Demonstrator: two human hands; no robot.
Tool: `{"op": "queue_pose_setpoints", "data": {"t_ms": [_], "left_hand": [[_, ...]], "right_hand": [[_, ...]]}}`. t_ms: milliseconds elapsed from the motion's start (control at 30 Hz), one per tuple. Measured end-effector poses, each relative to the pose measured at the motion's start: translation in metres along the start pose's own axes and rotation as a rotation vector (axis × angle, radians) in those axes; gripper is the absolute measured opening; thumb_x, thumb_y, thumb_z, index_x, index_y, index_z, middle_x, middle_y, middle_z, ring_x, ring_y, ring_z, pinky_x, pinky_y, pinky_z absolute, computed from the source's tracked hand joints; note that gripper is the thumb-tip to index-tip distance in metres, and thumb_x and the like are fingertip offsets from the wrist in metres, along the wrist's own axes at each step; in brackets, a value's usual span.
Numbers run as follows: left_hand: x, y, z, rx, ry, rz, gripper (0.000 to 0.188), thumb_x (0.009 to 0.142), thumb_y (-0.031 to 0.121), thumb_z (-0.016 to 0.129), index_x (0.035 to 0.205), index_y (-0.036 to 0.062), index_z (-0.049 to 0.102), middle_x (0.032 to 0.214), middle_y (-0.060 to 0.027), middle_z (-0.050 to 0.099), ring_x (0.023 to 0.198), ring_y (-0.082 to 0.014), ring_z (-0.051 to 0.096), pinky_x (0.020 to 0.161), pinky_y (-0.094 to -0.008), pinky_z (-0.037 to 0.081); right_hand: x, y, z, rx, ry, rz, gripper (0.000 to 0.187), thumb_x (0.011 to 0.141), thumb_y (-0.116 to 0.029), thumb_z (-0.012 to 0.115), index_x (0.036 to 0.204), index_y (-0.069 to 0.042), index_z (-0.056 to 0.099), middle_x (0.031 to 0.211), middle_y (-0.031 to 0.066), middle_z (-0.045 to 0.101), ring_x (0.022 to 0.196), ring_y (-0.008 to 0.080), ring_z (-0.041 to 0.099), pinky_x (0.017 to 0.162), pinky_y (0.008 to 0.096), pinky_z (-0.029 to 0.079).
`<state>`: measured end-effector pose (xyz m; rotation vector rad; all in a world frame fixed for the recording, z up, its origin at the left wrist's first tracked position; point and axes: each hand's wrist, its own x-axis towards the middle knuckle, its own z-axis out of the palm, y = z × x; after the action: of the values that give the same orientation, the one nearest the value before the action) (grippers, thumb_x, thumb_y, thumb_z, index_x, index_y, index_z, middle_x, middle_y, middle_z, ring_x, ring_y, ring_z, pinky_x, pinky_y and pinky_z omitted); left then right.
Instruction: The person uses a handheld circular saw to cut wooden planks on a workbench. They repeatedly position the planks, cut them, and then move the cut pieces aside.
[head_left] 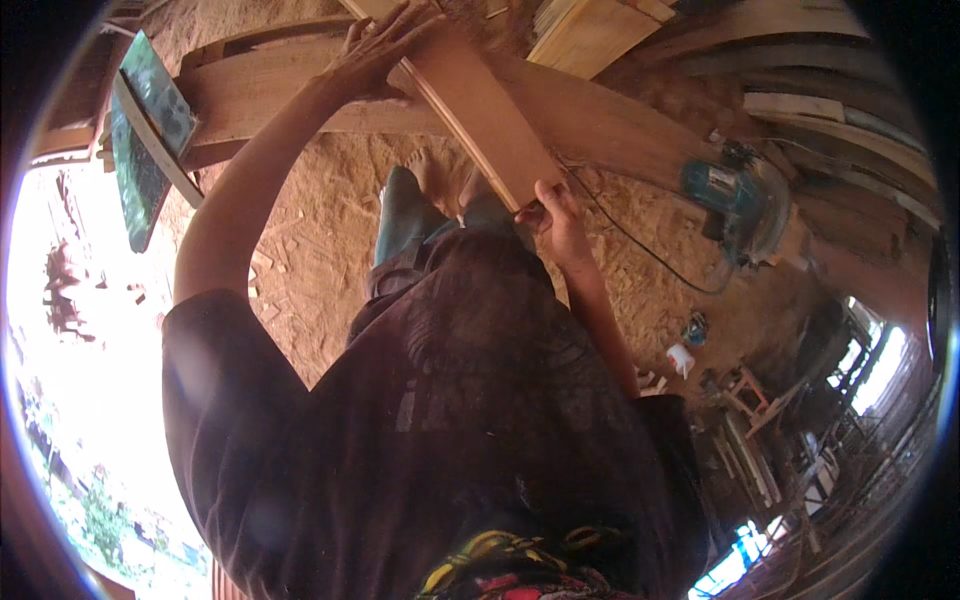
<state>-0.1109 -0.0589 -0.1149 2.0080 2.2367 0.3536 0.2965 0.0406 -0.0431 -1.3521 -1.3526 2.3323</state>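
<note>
A reddish-brown wooden board [490, 115] with a grooved long edge slants from the far middle toward my body, over a wide wooden plank. My right hand [560, 225] grips its near end, thumb on the face and the other fingers curled at the end and partly hidden. At the far end, my left hand [380, 55] reaches over the board's left edge, its fingers laid across and around it. Part of that grip is out of sight. A lighter strip of wood [368, 8] shows just beyond my left hand.
The wide plank [260, 95] runs across in front of me. A teal circular saw [735, 195] sits on its right part, its dark cable [640, 245] hanging in a loop. Pale boards [595, 35] lie beyond. Sawdust and offcuts cover the ground [320, 220]. A glossy green panel [150, 140] stands left.
</note>
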Motion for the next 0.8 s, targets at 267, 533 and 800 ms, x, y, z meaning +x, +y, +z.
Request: {"op": "queue_pose_setpoints", "data": {"t_ms": [267, 533, 800], "left_hand": [[0.029, 0.034, 0.005, -0.02, -0.167, 0.124, 0.14, 0.049, 0.066, 0.094, 0.167, 0.032, 0.027, 0.176, -0.0067, 0.02, 0.161, -0.0365, 0.02, 0.122, -0.0648, 0.024], [0.053, 0.128, -0.031, 0.029, -0.434, 0.198, 0.1, 0.072, 0.077, 0.079, 0.154, 0.027, 0.05, 0.159, -0.0143, 0.046, 0.15, -0.0361, 0.039, 0.126, -0.0572, 0.028], [0.148, 0.136, -0.078, -0.33, -0.666, -0.006, 0.083, 0.087, 0.085, 0.058, 0.126, 0.0129, 0.075, 0.11, -0.0164, 0.077, 0.107, -0.0347, 0.073, 0.098, -0.046, 0.054]], "right_hand": [[-0.044, 0.04, -0.044, 0.049, 0.203, 0.068, 0.05, 0.105, -0.033, 0.064, 0.142, -0.001, 0.052, 0.123, 0.0119, 0.065, 0.106, 0.0209, 0.068, 0.083, 0.0372, 0.058], [-0.082, 0.024, -0.118, 0.125, 0.447, -0.016, 0.045, 0.102, -0.04, 0.066, 0.133, -0.007, 0.061, 0.106, 0.0056, 0.071, 0.096, 0.0178, 0.07, 0.075, 0.0367, 0.057], [-0.018, -0.014, -0.135, 0.312, 0.55, -0.2, 0.044, 0.108, -0.035, 0.058, 0.142, -0.006, 0.055, 0.109, 0.0084, 0.074, 0.081, 0.0159, 0.069, 0.061, 0.0278, 0.052]]}}
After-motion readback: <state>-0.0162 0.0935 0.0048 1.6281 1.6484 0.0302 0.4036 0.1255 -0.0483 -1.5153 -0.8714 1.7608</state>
